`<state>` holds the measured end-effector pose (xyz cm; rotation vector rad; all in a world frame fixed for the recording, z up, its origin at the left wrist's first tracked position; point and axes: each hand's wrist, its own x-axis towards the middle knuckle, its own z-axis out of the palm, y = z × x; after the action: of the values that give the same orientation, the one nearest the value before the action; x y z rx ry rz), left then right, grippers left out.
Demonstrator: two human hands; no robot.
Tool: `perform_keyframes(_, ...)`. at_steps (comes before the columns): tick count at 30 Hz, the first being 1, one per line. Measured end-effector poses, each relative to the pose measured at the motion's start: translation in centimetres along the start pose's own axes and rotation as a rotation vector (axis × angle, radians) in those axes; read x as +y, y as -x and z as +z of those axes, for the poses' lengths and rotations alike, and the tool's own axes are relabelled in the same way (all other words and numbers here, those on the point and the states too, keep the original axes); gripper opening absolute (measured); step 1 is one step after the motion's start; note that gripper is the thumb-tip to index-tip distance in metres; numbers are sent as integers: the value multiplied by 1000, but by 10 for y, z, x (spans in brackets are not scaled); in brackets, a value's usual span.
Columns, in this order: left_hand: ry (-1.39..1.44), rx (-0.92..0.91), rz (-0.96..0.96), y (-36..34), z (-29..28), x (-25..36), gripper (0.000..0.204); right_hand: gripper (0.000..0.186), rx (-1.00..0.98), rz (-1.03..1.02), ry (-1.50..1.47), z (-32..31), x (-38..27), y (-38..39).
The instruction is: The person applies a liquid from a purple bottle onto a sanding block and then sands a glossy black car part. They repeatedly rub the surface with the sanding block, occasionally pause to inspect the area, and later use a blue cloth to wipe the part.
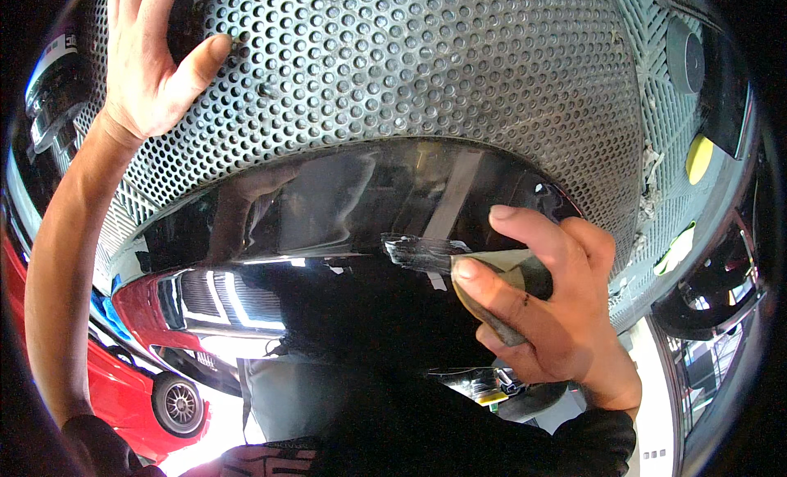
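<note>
A glossy black curved panel (328,202) lies across the middle, over a perforated metal surface. My right hand (549,305) grips a grey-olive pad (512,272), thumb on the near side and fingers curled around the far side. The pad rests at the panel, beside a whitish wet-looking smear (410,251) on the gloss. My left hand (152,59) is at the upper left with its thumb held apart. It lies over the perforated metal surface (393,67), and its fingertips run out of the picture at the top.
On the right stand a round grey disc (686,54), a yellow oval pad (698,159) and a pale yellow-green piece (676,249) on a slatted surface (648,108). A red car (123,395) is at the lower left, its wheel (178,403) showing.
</note>
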<state>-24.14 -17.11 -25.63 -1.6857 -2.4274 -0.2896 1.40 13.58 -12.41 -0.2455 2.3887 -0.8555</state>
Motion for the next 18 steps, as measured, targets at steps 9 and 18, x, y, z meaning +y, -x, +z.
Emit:
perform_keyframes(9, 43, -85, -114, 7, 0, -7, 74, 75, 59, -18, -38, 7, -4, -8)
perform_keyframes(18, 46, -35, -78, -1, 0, -2, 72, 65, 60, -46, 42, 9, -6, -8)
